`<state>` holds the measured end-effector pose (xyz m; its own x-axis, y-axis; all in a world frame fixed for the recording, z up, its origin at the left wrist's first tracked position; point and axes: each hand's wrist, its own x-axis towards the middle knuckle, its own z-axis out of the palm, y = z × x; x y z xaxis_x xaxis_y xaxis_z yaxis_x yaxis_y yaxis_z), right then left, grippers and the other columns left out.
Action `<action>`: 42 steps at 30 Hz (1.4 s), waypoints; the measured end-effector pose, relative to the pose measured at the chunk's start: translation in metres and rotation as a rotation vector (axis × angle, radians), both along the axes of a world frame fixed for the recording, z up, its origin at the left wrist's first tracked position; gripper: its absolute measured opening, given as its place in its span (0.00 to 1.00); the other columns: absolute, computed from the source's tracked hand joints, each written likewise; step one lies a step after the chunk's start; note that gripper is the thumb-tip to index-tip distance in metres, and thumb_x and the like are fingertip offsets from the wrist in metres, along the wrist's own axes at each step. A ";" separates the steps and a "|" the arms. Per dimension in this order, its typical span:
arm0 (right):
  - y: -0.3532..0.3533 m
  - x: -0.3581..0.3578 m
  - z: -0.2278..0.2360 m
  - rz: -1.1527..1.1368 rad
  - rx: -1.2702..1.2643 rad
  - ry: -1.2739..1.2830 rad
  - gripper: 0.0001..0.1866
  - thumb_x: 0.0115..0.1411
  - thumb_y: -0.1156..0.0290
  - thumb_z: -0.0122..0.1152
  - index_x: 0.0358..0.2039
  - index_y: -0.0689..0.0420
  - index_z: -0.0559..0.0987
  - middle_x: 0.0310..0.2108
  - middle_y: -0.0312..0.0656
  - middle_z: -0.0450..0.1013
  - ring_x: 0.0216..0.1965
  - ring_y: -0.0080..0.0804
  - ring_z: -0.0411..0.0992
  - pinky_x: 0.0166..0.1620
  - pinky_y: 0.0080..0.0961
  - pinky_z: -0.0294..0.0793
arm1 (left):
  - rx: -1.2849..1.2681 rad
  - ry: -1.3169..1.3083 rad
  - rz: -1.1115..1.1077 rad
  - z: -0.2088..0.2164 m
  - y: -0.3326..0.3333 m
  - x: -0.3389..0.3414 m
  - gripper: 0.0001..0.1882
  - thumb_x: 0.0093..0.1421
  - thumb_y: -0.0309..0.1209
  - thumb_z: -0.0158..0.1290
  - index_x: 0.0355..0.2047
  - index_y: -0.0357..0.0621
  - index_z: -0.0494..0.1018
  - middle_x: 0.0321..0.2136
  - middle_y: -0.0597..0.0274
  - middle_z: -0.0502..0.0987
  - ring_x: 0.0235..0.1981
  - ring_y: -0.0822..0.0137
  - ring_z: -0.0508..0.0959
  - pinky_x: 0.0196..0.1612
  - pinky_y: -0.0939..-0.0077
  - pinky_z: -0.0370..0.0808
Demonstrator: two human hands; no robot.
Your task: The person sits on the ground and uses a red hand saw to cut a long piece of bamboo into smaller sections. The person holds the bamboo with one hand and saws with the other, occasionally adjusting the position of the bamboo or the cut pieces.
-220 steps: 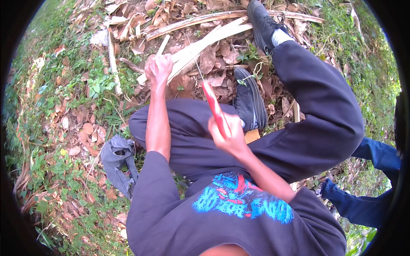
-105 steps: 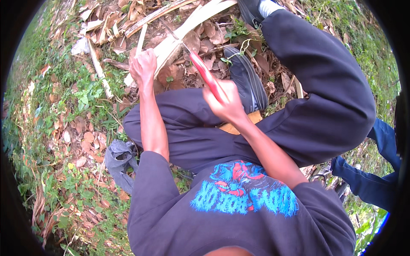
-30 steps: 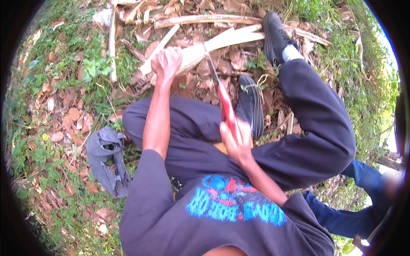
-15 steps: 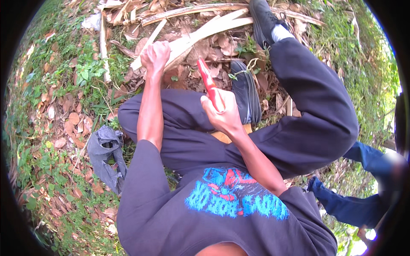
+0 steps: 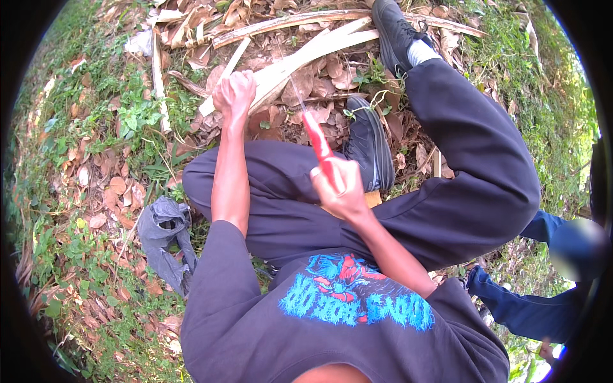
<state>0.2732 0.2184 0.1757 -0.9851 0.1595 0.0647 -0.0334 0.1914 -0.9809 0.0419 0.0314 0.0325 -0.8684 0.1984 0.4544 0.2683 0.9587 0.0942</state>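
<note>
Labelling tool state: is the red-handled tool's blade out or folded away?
Out: the thin blade extends from the red handle in the right hand toward the pale wood.

To your left, a crumpled grey bag (image 5: 155, 239) lies among green plants (image 5: 136, 113) and dry leaves (image 5: 118, 185); well ahead of it, a white scrap (image 5: 139, 43); at your right, another person's blue trousers (image 5: 523, 313).

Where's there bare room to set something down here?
Nothing is fully bare: leaf litter and low plants lie throughout. The widest open stretch lies left of the crumpled grey item. A leafy gap separates the left hand from the red handle in the right hand. Crowded ahead: pale wood, a long branch and a shoe.
</note>
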 end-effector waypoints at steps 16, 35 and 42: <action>0.087 -0.075 0.078 -0.077 -0.187 -0.093 0.13 0.59 0.66 0.58 0.24 0.62 0.74 0.14 0.32 0.64 0.13 0.17 0.61 0.19 0.18 0.58 | 0.041 -0.431 0.155 0.034 0.004 -0.002 0.32 0.66 0.54 0.44 0.25 0.38 0.83 0.26 0.39 0.81 0.31 0.41 0.83 0.36 0.51 0.77; 0.069 -0.209 -0.046 0.214 0.786 0.332 0.38 0.55 0.41 0.67 0.52 0.61 0.74 0.54 0.52 0.69 0.58 0.49 0.68 0.57 0.44 0.70 | -0.226 -0.261 -0.208 0.140 -0.055 0.029 0.27 0.58 0.57 0.59 0.23 0.42 0.79 0.19 0.51 0.78 0.22 0.48 0.80 0.27 0.57 0.77; 0.022 -0.221 -0.023 0.445 0.930 0.299 0.35 0.59 0.36 0.60 0.45 0.60 0.78 0.42 0.49 0.75 0.48 0.46 0.75 0.50 0.41 0.76 | -0.398 -0.339 -0.115 0.239 -0.083 0.049 0.26 0.62 0.56 0.56 0.27 0.44 0.82 0.19 0.48 0.78 0.22 0.46 0.79 0.25 0.56 0.73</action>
<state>0.0518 0.2405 0.1523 -0.8667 -0.4457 0.2239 -0.4988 0.7704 -0.3971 0.0906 -0.0512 0.2719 -0.9160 0.4005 0.0222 0.3912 0.9042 -0.1712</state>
